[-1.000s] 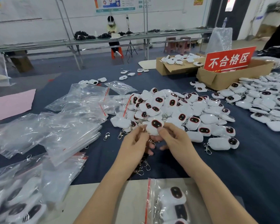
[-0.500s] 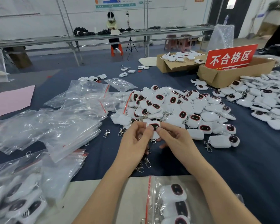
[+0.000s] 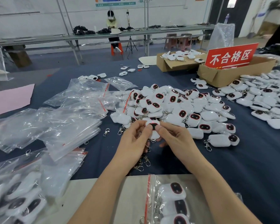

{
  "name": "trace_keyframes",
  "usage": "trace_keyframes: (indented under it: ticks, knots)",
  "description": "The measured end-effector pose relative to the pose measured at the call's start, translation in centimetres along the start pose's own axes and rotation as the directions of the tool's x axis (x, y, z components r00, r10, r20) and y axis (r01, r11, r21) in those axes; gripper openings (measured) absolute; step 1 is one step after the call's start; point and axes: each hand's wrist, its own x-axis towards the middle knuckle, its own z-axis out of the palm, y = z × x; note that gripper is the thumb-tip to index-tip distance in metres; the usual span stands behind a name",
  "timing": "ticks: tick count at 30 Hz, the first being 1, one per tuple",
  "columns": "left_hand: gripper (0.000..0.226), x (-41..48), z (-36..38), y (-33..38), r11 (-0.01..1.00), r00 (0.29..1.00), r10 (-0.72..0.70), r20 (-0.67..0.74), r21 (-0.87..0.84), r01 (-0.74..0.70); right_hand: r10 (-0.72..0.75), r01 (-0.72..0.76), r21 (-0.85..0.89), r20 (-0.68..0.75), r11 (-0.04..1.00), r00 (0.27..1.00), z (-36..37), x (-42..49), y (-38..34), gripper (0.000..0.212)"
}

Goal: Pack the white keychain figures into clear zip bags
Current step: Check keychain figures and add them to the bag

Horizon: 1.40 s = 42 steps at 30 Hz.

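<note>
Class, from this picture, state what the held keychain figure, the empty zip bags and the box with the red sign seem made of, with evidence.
The held keychain figure is probably glossy white plastic, judging by its smooth highlights. The zip bags are thin clear plastic film: crinkled, see-through, shiny. The box is brown cardboard, matte, with folded flaps; corrugation not visible.

The left hand (image 3: pixel 132 143) and right hand (image 3: pixel 176 141) hide the sides and back of the figure (image 3: pixel 154 125) they pinch. The bottom edge cuts off a filled bag (image 3: pixel 152 180). Packed bags (image 3: pixel 14 199) at lower left are blurred.
</note>
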Motion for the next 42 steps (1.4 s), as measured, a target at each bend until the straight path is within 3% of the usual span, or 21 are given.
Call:
trace_keyframes:
  ticks: [13,23,27,42]
  knots:
    - [0.003,0.1,0.1,-0.2,0.999,1.0,-0.012,0.0,-0.044,0.012,0.061,-0.067,-0.052,-0.117,0.996,0.991,0.1,0.3,0.3,0.033]
    - [0.01,0.1,0.1,-0.4,1.0,1.0,0.004,0.019,0.005,-0.004,0.052,-0.055,-0.022,-0.118,0.998,0.992,0.1,0.2,0.3,0.025]
    - [0.014,0.1,0.2,-0.5,0.996,0.999,0.021,0.036,0.081,-0.024,0.03,-0.032,-0.016,-0.088,0.999,0.996,0.0,0.2,0.3,0.035]
    - [0.015,0.0,0.4,-0.4,0.999,0.999,0.022,0.045,0.033,-0.023,0.013,-0.016,-0.037,-0.072,0.999,0.997,-0.2,0.4,1.0,0.028]
